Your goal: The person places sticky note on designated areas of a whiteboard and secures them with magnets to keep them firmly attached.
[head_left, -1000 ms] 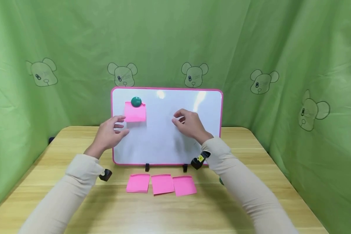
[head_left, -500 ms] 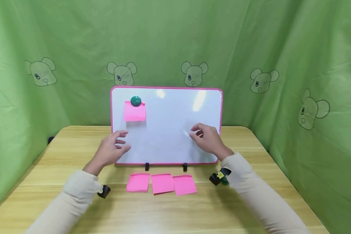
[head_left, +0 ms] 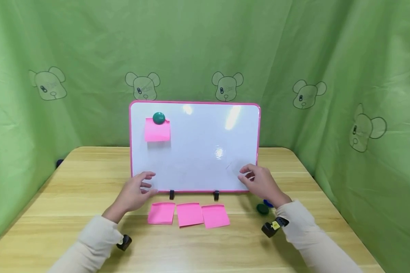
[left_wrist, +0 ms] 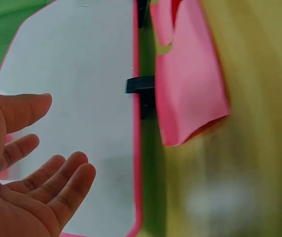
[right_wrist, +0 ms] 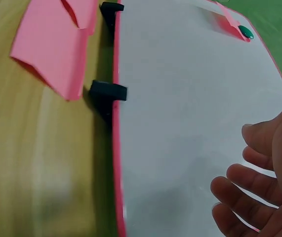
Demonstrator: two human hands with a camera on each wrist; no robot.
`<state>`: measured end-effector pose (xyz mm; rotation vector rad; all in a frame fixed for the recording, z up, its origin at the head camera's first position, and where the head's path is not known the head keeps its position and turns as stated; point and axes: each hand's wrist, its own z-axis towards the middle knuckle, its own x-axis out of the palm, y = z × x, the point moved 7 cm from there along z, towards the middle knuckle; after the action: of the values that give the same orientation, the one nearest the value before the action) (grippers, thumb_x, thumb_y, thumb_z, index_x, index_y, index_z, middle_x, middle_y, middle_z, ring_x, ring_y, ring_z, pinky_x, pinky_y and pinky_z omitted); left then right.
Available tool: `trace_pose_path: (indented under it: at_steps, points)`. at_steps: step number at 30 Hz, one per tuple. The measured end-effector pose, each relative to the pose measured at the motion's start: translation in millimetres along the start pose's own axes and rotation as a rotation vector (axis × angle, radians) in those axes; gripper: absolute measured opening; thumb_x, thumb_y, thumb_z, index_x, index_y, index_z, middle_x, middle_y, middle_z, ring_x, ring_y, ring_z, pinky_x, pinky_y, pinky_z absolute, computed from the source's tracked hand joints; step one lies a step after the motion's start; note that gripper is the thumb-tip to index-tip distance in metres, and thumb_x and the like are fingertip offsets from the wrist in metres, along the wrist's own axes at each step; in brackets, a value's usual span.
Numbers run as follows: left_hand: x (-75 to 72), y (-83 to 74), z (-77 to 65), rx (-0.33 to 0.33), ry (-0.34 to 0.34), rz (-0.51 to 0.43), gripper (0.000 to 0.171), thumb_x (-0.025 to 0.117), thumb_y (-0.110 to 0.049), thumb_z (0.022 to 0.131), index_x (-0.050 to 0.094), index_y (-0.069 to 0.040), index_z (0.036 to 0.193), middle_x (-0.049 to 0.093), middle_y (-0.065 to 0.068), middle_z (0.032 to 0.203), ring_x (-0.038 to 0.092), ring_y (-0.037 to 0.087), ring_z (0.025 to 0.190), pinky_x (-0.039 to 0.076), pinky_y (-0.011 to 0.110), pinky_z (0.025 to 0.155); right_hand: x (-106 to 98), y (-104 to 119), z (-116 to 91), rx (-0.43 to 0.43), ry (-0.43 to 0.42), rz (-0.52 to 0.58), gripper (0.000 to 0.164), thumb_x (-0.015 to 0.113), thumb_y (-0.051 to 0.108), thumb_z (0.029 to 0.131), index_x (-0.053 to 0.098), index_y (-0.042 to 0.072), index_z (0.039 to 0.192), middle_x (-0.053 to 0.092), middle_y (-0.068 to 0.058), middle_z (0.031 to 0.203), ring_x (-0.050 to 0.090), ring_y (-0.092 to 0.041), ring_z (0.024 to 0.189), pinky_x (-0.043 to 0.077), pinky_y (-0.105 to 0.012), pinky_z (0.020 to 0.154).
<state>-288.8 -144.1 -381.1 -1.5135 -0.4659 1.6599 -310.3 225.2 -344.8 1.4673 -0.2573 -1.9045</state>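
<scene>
A whiteboard (head_left: pixel 194 151) with a pink frame stands on the table. At its upper left, a pink sticky note (head_left: pixel 157 132) hangs under a round green magnet (head_left: pixel 158 118). My left hand (head_left: pixel 134 191) is before the board's lower left corner, fingers apart and holding nothing; the left wrist view shows its bare palm. On the other side, my right hand (head_left: pixel 261 184) is near the lower right corner with loosely bent fingers and nothing between them. Three more pink sticky notes, left (head_left: pixel 161 213), middle (head_left: pixel 190 215) and right (head_left: pixel 215 216), lie in a row on the table.
Two black feet, left (head_left: pixel 172 195) and right (head_left: pixel 216 195), support the board. A green magnet (head_left: pixel 262 209) and a partly hidden blue one (head_left: pixel 268 203) lie beside my right wrist. Green curtain (head_left: pixel 198 45) hangs behind the wooden table (head_left: pixel 191 250).
Both hands have come down and back from the board, the right one also moving rightward. The green and blue magnets by the right wrist now show. Notes and board stay put.
</scene>
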Motion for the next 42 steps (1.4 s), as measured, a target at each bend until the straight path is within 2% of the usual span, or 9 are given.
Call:
trace_pose_path:
  at_steps: [9, 19, 26, 33, 38, 42]
  points:
    - [15.6, 14.1, -7.5, -0.078, 0.049, -0.014, 0.053, 0.073, -0.007, 0.085, 0.052, -0.001, 0.133, 0.055, 0.023, 0.129, 0.063, 0.037, 0.104, 0.055, 0.043, 0.084, 8, -22, -19, 0.040, 0.041, -0.022, 0.011, 0.067, 0.014, 0.091, 0.066, 0.004, 0.095, 0.068, -0.009, 0.094, 0.065, -0.023, 0.082, 0.056, -0.040, 0.072]
    - [29.0, 19.0, -12.8, -0.097, 0.074, -0.035, 0.055, 0.077, -0.006, 0.081, 0.054, -0.004, 0.132, 0.059, 0.019, 0.123, 0.061, 0.035, 0.105, 0.054, 0.044, 0.085, 13, -46, -36, 0.078, 0.116, -0.086, 0.010, 0.071, 0.015, 0.088, 0.067, 0.007, 0.093, 0.067, -0.004, 0.091, 0.064, -0.023, 0.082, 0.055, -0.038, 0.071]
    - [36.2, 21.3, -15.0, -0.135, 0.107, 0.052, 0.055, 0.080, -0.009, 0.078, 0.058, -0.006, 0.127, 0.061, 0.014, 0.122, 0.062, 0.032, 0.105, 0.053, 0.047, 0.087, 16, -55, -46, 0.108, 0.209, -0.103, 0.020, 0.075, 0.017, 0.085, 0.067, 0.004, 0.097, 0.066, -0.008, 0.096, 0.060, -0.018, 0.079, 0.053, -0.036, 0.069]
    - [39.1, 22.0, -15.7, -0.145, 0.131, 0.139, 0.062, 0.084, -0.009, 0.072, 0.057, -0.006, 0.128, 0.062, 0.014, 0.119, 0.061, 0.030, 0.098, 0.052, 0.047, 0.086, 19, -63, -54, 0.148, 0.290, -0.146, 0.029, 0.083, 0.020, 0.076, 0.066, 0.008, 0.096, 0.065, -0.006, 0.097, 0.058, -0.017, 0.081, 0.051, -0.038, 0.074]
    - [42.8, 23.5, -17.0, -0.150, 0.156, 0.155, 0.068, 0.085, -0.010, 0.070, 0.055, -0.006, 0.131, 0.060, 0.015, 0.124, 0.059, 0.034, 0.107, 0.048, 0.051, 0.093, 19, -64, -58, 0.125, 0.328, -0.182, 0.035, 0.086, 0.024, 0.071, 0.065, 0.009, 0.095, 0.062, -0.002, 0.090, 0.056, -0.018, 0.082, 0.050, -0.039, 0.075]
    - [45.5, 23.3, -17.9, -0.147, 0.178, 0.173, 0.067, 0.085, -0.008, 0.070, 0.055, -0.007, 0.130, 0.063, 0.014, 0.118, 0.059, 0.034, 0.108, 0.047, 0.052, 0.094, 21, -65, -61, 0.141, 0.361, -0.165, 0.036, 0.087, 0.023, 0.070, 0.064, 0.009, 0.094, 0.059, -0.002, 0.087, 0.053, -0.018, 0.080, 0.049, -0.036, 0.072]
